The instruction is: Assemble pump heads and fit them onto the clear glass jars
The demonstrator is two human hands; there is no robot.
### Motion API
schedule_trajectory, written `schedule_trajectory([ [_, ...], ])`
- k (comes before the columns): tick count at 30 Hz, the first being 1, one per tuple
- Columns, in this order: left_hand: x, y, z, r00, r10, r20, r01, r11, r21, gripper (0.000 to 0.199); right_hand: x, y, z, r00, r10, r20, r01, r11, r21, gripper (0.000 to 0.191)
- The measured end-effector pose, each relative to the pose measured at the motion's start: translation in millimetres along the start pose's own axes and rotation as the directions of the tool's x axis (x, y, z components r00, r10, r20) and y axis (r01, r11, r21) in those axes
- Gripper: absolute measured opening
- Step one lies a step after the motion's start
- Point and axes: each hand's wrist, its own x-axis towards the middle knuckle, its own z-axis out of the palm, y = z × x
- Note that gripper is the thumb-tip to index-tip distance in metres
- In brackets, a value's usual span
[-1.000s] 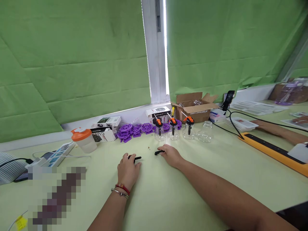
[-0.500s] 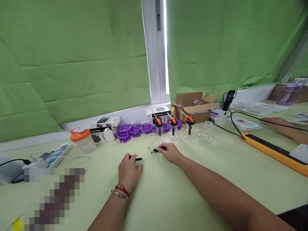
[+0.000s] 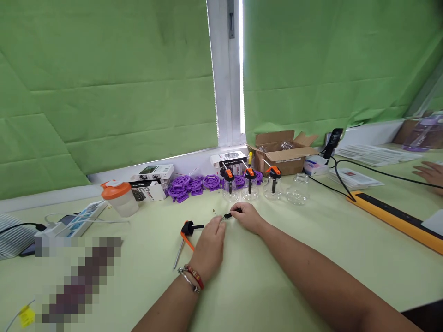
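Note:
My right hand [image 3: 247,216] is closed on a small black part [image 3: 227,216] with a spring-like end, low over the table. Beside it my left hand [image 3: 211,242] has its fingertips at the spring end of that part; what they hold, if anything, is too small to tell. Left of my left hand lies a black and orange lid piece [image 3: 188,228] with a metal rod. Behind my hands stand three clear glass jars with black and orange tops [image 3: 249,182], and an untopped clear jar [image 3: 297,190] is to their right.
Purple plastic parts [image 3: 182,186] and boxes [image 3: 150,190] line the wall, with an open carton [image 3: 285,154] behind the jars. An orange-lidded cup [image 3: 121,199] is at left, an orange power strip [image 3: 394,221] at right. Another person's hand [image 3: 429,173] shows at far right.
My left hand has left the black and orange piece on the table and moved right, up to my right hand's small part. The other person's hand has shifted right.

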Motion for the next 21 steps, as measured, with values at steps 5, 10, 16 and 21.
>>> schedule_trajectory([
  [5,8,4,10.1,0.99,-0.01,0.142,0.019,0.998,-0.059,0.03,-3,-3,-6,0.996,-0.005,0.087,-0.001,0.998,0.066,0.018],
  [10,10,-2,10.8,0.982,-0.053,0.18,0.063,0.997,-0.047,0.038,-2,-1,-9,0.998,-0.004,0.055,0.001,0.998,0.063,0.019],
  [16,8,2,8.6,0.968,-0.189,0.164,0.195,0.981,-0.016,0.038,-1,3,-5,1.0,-0.011,0.019,0.013,0.99,-0.143,0.018],
  [21,8,2,8.9,0.957,-0.242,0.162,0.249,0.968,-0.02,0.04,0,-7,-1,0.994,-0.098,0.058,0.112,0.928,-0.355,0.017],
])
